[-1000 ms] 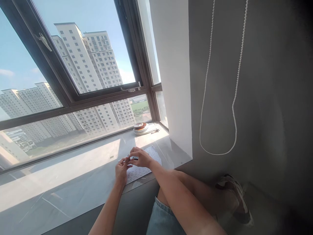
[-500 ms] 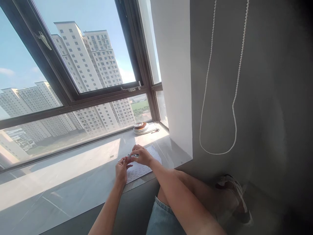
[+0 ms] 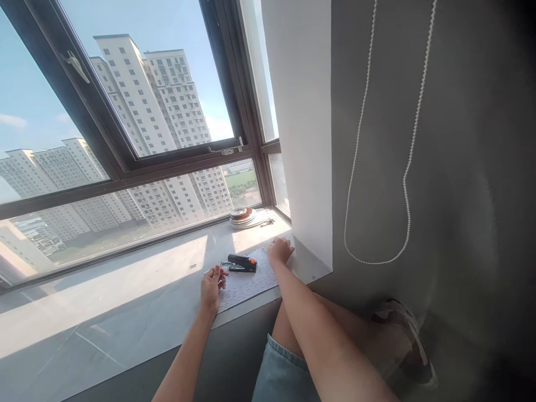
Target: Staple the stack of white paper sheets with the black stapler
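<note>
A black stapler (image 3: pixel 243 263) with an orange-red patch at its right end lies on printed paper (image 3: pixel 247 289) on the window sill. At its left end the stapler's parts stand apart, showing some silvery metal. My left hand (image 3: pixel 213 283) is closed at the left corner of the paper, thumb against fingers, right beside the stapler's silvery end. Whether its fingertips also touch the stapler, I cannot tell. Over the paper's far right edge, my right hand (image 3: pixel 280 251) is curled shut, apart from the stapler. Its fingertips are hidden, and what they hold, if anything, does not show.
A stack of plates or discs (image 3: pixel 243 218) stands in the sill's corner, with a small dark chain-like item (image 3: pixel 267 222) beside it. A small pale piece (image 3: pixel 192 266) lies on the sill (image 3: pixel 138 312). A beaded blind chain (image 3: pixel 347 218) hangs at right.
My right hand has left the stapler and moved right to the paper's far edge, uncovering the stapler. My left hand has stayed nearly in place.
</note>
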{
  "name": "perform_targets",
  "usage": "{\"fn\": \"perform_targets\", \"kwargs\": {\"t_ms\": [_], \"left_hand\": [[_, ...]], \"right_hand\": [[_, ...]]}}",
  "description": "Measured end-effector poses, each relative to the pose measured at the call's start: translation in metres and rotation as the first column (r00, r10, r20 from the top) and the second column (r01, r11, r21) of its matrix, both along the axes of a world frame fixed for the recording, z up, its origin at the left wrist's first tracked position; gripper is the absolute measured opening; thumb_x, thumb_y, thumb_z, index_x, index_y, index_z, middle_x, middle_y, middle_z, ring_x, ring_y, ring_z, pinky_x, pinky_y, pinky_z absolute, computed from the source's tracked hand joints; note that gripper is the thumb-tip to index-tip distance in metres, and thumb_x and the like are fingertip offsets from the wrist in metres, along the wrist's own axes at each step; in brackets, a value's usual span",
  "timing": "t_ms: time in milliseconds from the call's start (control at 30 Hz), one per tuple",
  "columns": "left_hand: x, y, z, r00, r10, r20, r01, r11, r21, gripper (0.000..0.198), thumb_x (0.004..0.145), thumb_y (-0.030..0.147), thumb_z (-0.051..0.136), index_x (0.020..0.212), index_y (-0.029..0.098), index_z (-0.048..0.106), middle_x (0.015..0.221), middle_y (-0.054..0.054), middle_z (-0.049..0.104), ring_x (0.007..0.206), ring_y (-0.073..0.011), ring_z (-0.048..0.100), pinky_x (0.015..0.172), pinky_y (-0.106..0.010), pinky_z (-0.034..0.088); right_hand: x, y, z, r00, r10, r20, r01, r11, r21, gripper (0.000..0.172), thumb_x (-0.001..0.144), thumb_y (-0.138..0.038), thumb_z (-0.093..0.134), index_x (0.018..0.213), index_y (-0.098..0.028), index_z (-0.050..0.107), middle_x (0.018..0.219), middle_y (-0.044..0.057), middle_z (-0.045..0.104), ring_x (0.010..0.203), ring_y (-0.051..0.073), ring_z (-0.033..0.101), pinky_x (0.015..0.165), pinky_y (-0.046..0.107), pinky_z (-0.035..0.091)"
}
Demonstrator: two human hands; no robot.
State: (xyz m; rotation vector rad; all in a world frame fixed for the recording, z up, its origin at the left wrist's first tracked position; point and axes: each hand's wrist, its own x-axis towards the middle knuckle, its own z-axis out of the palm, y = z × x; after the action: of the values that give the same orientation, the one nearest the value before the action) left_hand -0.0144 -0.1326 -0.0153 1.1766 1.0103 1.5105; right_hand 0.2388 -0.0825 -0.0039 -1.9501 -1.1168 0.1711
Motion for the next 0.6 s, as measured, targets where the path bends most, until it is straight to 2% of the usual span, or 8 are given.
{"fn": "perform_targets", "kwargs": {"t_ms": [133,233,300,367,400,467,533,600], "left_hand": [[0.001,-0.003,0.001,1.000,0.003,-0.023,-0.003,1.000,0.002,0.049,0.076,0.063,0.079,0.081,0.017,0.065,0.072,-0.002,0.065,0.057,-0.0099,0.048,0.049,-0.022,0.040],[0.002,-0.002,0.001,1.000,0.020,-0.019,-0.020,1.000,0.004,0.049,0.078,0.064,0.077,0.081,0.016,0.065,0.070,-0.001,0.063,0.056,-0.0091,0.046,0.049,-0.022,0.039],[0.003,-0.001,0.001,0.999,0.037,-0.007,-0.037,0.999,0.009,0.049,0.079,0.064,0.075,0.079,0.016,0.065,0.069,-0.001,0.063,0.055,-0.0088,0.045,0.048,-0.021,0.039],[0.003,-0.001,0.001,0.999,0.054,0.005,-0.054,0.998,0.023,0.047,0.081,0.063,0.074,0.079,0.017,0.064,0.069,-0.001,0.063,0.054,-0.0091,0.046,0.048,-0.022,0.039],[0.003,-0.001,0.001,0.998,0.064,0.012,-0.064,0.997,0.032,0.046,0.081,0.062,0.073,0.078,0.017,0.064,0.068,-0.001,0.063,0.054,-0.0096,0.047,0.047,-0.022,0.039],[0.002,-0.002,0.002,0.996,0.084,0.024,-0.086,0.995,0.052,0.043,0.083,0.059,0.071,0.077,0.017,0.063,0.067,-0.001,0.062,0.055,-0.0107,0.050,0.046,-0.021,0.039],[0.001,-0.003,0.004,0.995,0.093,0.034,-0.095,0.994,0.059,0.039,0.084,0.056,0.070,0.077,0.018,0.062,0.065,-0.001,0.061,0.056,-0.0117,0.052,0.045,-0.022,0.039],[0.000,-0.005,0.004,0.994,0.101,0.042,-0.103,0.993,0.056,0.037,0.084,0.053,0.068,0.078,0.018,0.062,0.065,-0.001,0.060,0.055,-0.0123,0.054,0.044,-0.022,0.040]], "right_hand": [[0.009,0.007,-0.005,0.989,-0.130,-0.068,0.121,0.985,-0.126,0.018,0.088,-0.012,0.059,0.101,-0.016,0.071,0.109,0.020,0.069,0.113,0.033,0.057,0.090,0.044,0.037],[0.008,0.008,-0.004,0.984,-0.166,-0.062,0.155,0.975,-0.158,0.024,0.086,-0.012,0.063,0.109,-0.016,0.064,0.108,0.018,0.069,0.110,0.032,0.059,0.088,0.040,0.038],[0.001,0.006,0.000,0.997,-0.073,-0.038,0.069,0.993,-0.099,0.018,0.088,-0.013,0.061,0.105,-0.017,0.062,0.100,0.014,0.070,0.100,0.028,0.062,0.083,0.037,0.039],[-0.012,0.001,0.006,0.989,0.149,0.014,-0.149,0.989,-0.005,0.006,0.095,-0.020,0.057,0.091,-0.019,0.061,0.086,0.007,0.067,0.086,0.023,0.061,0.076,0.032,0.038],[-0.020,-0.003,0.009,0.957,0.285,0.056,-0.288,0.956,0.048,0.016,0.098,-0.026,0.054,0.084,-0.020,0.059,0.079,0.004,0.064,0.081,0.020,0.059,0.074,0.031,0.038],[-0.039,-0.011,0.014,0.839,0.519,0.164,-0.541,0.828,0.150,0.028,0.102,-0.034,0.051,0.078,-0.021,0.056,0.076,0.001,0.060,0.080,0.018,0.057,0.072,0.028,0.038],[-0.058,-0.020,0.016,0.711,0.641,0.288,-0.701,0.681,0.214,0.023,0.102,-0.037,0.055,0.085,-0.022,0.058,0.085,0.001,0.062,0.088,0.017,0.056,0.078,0.028,0.039],[-0.075,-0.027,0.015,0.631,0.669,0.393,-0.769,0.605,0.205,0.019,0.098,-0.042,0.063,0.099,-0.023,0.061,0.101,0.002,0.064,0.100,0.019,0.055,0.087,0.031,0.039]]}}
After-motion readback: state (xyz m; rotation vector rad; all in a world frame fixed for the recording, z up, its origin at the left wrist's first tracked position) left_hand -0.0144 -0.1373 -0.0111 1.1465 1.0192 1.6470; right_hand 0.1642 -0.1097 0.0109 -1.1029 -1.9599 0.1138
